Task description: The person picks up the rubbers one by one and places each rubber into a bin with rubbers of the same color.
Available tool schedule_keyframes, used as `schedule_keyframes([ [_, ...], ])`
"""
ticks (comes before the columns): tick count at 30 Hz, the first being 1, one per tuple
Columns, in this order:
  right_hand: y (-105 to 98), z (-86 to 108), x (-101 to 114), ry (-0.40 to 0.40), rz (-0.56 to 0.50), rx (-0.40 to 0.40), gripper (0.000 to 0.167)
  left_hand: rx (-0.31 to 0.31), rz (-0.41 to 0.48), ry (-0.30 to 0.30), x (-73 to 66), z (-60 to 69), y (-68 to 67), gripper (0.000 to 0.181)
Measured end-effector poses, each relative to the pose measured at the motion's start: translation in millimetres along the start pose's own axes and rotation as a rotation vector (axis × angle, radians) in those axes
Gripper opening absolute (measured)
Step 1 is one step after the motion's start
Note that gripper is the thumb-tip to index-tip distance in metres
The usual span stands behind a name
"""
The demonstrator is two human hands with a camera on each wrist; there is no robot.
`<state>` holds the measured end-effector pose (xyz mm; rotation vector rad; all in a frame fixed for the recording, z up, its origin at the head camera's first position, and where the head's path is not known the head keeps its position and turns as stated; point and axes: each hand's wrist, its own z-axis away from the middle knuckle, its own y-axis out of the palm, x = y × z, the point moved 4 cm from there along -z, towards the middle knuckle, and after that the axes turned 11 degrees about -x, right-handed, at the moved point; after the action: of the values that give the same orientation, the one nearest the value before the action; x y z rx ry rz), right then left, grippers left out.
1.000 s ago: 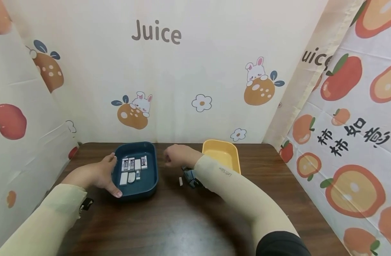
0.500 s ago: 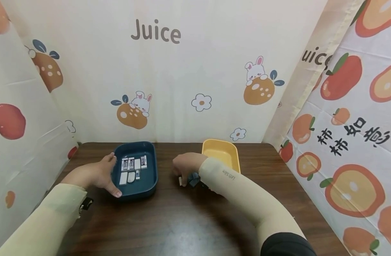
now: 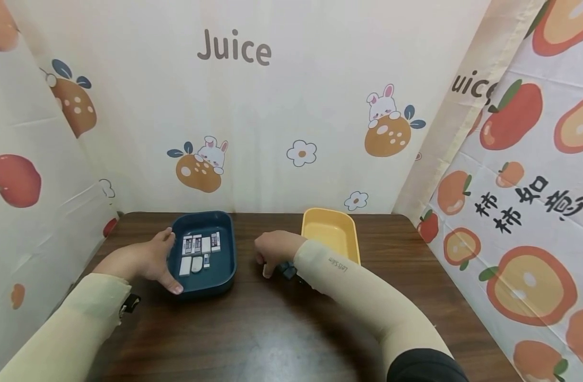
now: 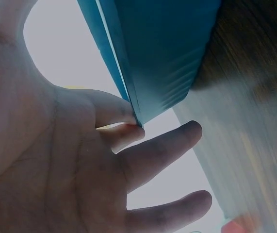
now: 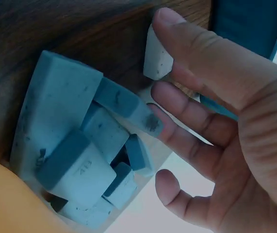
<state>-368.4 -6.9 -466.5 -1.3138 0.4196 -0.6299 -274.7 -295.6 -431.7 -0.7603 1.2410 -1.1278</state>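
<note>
My right hand [image 3: 279, 248] is low over the table, thumb and forefinger pinching a small white block [image 5: 154, 57]; in the right wrist view its other fingers [image 5: 179, 104] bend beside a heap of several blue-grey blocks [image 5: 80, 170]. From above, the hand and forearm hide much of that heap [image 3: 287, 269]. My left hand [image 3: 150, 260] spreads along the left side of a dark blue tray [image 3: 226, 265], thumb at its front left corner. In the left wrist view, two of the hand's [image 4: 80, 160] fingers touch the tray's [image 4: 165, 53] rim and two stick out straight.
Inside the blue tray lie several white pieces [image 3: 185, 265], some with printed labels. A yellow tray [image 3: 330, 228] stands behind my right forearm. Patterned cloth [image 3: 272, 106] hangs behind and on both sides of the brown wooden table [image 3: 224, 339].
My right hand has come from beside the blue tray, moving right and toward me to the small block by the heap, now between its fingers. The left hand has stayed in place.
</note>
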Motion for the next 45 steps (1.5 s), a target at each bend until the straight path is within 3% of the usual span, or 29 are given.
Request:
schedule_keyframes([
  [12, -3.0, -2.3, 5.5, -0.014, -0.039, 0.003, 0.038, -0.017, -0.015, 0.006, 2.2, 2.5, -1.3, 0.164],
  [15, -8.7, -4.9, 7.5, -0.012, -0.066, -0.016, 0.028, -0.01, -0.007, -0.005, 1.7, 2.7, -1.2, 0.164],
  [18, -16.6, -7.3, 9.4, 0.008, -0.099, -0.066, 0.006, 0.004, 0.002, -0.032, 1.4, 2.2, -0.8, 0.165],
  [19, -19.8, -8.0, 10.3, 0.012, -0.105, -0.097, 0.006, 0.007, 0.005, -0.038, 1.0, 1.8, -0.5, 0.165],
  [23, -32.6, -12.4, 14.0, 0.017, -0.118, -0.242, 0.023, 0.01, 0.006, -0.05, 0.5, 0.1, 0.9, 0.164],
  [26, -41.4, -18.3, 19.8, -0.024, -0.109, -0.349, 0.024, 0.007, 0.001, -0.045, 1.6, 0.5, 0.6, 0.164],
  [29, -47.0, -25.0, 28.3, -0.083, -0.116, -0.405, 0.028, 0.009, 0.002, -0.044, 3.5, 0.1, 0.8, 0.165],
  [34, -47.2, -39.2, 45.6, -0.141, -0.129, -0.379, 0.034, 0.008, 0.008, -0.041, 4.2, -1.1, 1.2, 0.164],
  [39, -35.4, -57.2, 59.2, -0.151, -0.02, -0.332, 0.033, -0.002, 0.009, -0.025, 1.2, 0.7, -0.4, 0.164],
  [45, -23.9, -70.8, 70.0, -0.138, 0.064, -0.277, 0.019, -0.003, 0.006, -0.016, -1.4, 0.6, -1.8, 0.164],
])
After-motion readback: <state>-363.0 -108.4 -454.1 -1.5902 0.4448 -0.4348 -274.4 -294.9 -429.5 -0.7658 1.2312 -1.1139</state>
